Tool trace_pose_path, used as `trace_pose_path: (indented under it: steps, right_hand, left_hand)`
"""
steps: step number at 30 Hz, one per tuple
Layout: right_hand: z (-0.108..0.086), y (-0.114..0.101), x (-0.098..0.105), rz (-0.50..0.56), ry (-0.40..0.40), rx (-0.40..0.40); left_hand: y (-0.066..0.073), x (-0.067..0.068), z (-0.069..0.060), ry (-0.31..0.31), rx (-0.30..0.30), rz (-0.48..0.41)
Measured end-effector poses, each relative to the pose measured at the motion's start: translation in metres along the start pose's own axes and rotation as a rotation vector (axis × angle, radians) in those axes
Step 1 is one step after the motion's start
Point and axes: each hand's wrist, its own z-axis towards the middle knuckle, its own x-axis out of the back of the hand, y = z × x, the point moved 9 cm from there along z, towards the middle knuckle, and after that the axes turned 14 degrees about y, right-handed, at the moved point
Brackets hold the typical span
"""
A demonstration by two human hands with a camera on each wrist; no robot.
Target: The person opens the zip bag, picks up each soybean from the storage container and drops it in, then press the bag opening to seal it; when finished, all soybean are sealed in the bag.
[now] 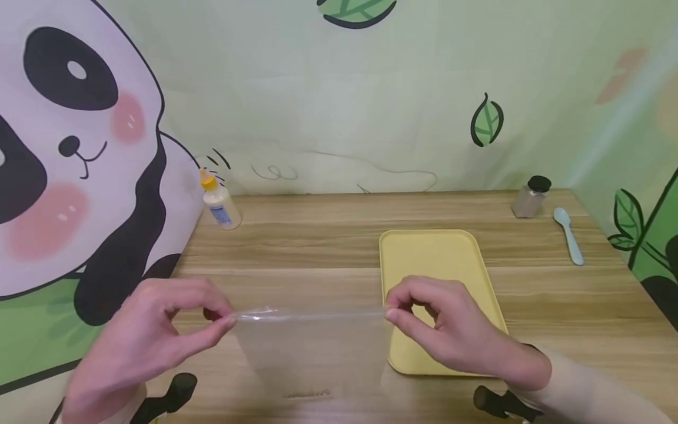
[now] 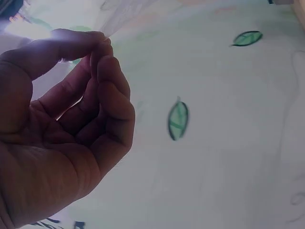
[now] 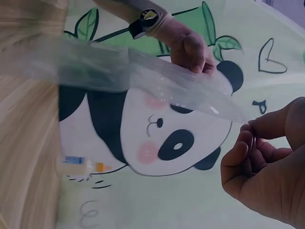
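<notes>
A clear plastic bag hangs between my two hands above the table, its top edge pulled straight. My left hand pinches the left end of that edge between thumb and forefinger. At the other end, my right hand pinches the corner the same way, over the yellow tray. In the right wrist view the bag looks thin and slightly wrinkled, stretching from the right hand toward the left hand. Only a faint bit of plastic shows above the left hand in the left wrist view.
A glue bottle with an orange cap stands at the back left of the wooden table. A small jar with a black lid and a pale blue spoon are at the back right. Printed walls border the table.
</notes>
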Motion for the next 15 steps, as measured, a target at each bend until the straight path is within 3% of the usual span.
trace_pose_path:
  steps: [5,11,15]
  right_hand:
    - [0.000,0.035,-0.006,-0.103,-0.014,-0.133]
    - [0.004,0.090,-0.012,-0.168,-0.018,-0.265]
    - [0.009,0.125,-0.015,-0.230,-0.023,-0.298]
  left_hand:
    - [-0.036,-0.014,0.003,-0.037,0.079,0.053]
    - [-0.094,-0.036,0.009,-0.085,0.264,0.107]
    - [-0.135,-0.053,0.015,-0.120,0.362,0.155]
